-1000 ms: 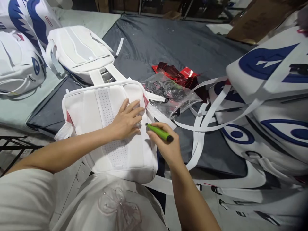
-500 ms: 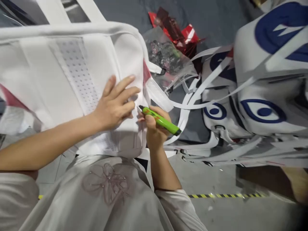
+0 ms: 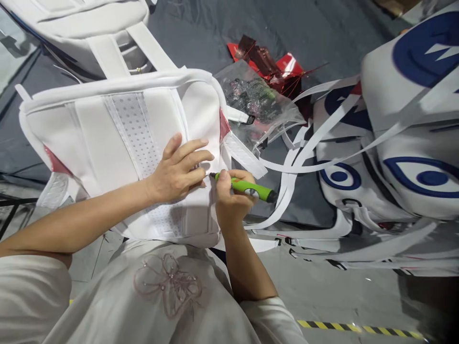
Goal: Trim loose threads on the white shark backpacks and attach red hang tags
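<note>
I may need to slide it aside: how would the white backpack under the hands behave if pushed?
The white backpack looks padded and soft, so it would likely sag, not slide stiffly. Its loose straps may trail and snag. The left hand pressing it suggests it shifts easily.

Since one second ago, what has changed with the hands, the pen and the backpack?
The right hand shifted its grip on the green marker pen, now pinching it nearer the tip and bringing that tip against the white padded backpack beside the left hand's fingertips. Unchanged: the left hand lies flat on the backpack's back panel, and the clear plastic bag with the red wrappers lies behind.
</note>
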### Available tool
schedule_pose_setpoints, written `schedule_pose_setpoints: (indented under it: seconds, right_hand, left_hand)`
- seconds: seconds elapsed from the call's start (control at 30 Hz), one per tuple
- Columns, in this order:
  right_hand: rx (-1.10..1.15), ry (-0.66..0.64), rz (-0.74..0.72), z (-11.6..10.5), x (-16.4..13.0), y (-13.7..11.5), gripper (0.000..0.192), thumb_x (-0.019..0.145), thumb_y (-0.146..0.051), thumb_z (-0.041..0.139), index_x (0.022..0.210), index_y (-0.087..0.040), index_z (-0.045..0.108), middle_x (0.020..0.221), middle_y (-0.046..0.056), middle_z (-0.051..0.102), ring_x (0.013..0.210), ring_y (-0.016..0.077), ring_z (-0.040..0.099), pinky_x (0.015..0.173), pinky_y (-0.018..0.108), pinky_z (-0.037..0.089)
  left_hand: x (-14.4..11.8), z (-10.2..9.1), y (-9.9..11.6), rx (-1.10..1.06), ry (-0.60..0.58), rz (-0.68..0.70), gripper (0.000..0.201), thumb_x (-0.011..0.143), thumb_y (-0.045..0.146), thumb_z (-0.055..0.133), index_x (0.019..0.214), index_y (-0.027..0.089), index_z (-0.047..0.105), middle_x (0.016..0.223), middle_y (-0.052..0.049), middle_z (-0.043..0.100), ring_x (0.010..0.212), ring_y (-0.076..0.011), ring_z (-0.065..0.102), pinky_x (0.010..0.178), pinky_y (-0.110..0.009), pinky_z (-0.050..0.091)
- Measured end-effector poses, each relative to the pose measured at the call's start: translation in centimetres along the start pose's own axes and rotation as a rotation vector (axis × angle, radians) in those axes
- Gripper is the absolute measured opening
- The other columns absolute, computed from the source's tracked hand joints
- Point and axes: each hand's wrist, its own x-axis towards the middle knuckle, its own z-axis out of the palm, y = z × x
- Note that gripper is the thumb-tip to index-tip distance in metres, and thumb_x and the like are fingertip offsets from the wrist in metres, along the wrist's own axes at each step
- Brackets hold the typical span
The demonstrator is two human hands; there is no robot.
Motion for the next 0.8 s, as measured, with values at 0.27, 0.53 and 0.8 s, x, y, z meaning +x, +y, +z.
schedule_pose_setpoints:
  seconds: [0.27,0.53,0.8]
  right_hand:
    - [-0.084,-0.064,0.019,0.0,0.9,0.0,0.027,0.090,-0.040,0.059,0.071,-0.021,0.057,0.057,-0.003,0.052,0.049,0.0117,0.048,0.049,0.026,0.042]
    - [0.020,-0.183,0.088,-0.3,1.7,0.2,0.025,0.091,-0.039,0.059,0.074,-0.022,0.054,0.056,-0.004,0.052,0.050,0.0129,0.051,0.050,0.027,0.043]
    - [-0.069,-0.273,0.074,-0.6,3.1,0.1,0.027,0.089,-0.039,0.060,0.069,-0.023,0.053,0.054,-0.004,0.054,0.047,0.0136,0.052,0.049,0.028,0.041]
  left_hand:
    - [-0.1,-0.2,0.2,0.005,-0.019,-0.026,0.021,0.095,0.043,0.055,0.086,0.023,0.056,0.121,0.000,0.066,0.140,-0.0173,0.045,0.132,-0.038,0.003]
    - [-0.4,0.0,0.3,-0.004,-0.013,-0.037,0.020,0.094,0.043,0.058,0.088,0.024,0.057,0.124,0.000,0.066,0.139,-0.0178,0.046,0.131,-0.040,0.005]
    - [-0.3,0.0,0.4,0.044,-0.005,-0.040,0.027,0.099,0.045,0.049,0.085,0.024,0.058,0.121,0.001,0.067,0.137,-0.0170,0.048,0.132,-0.040,0.010]
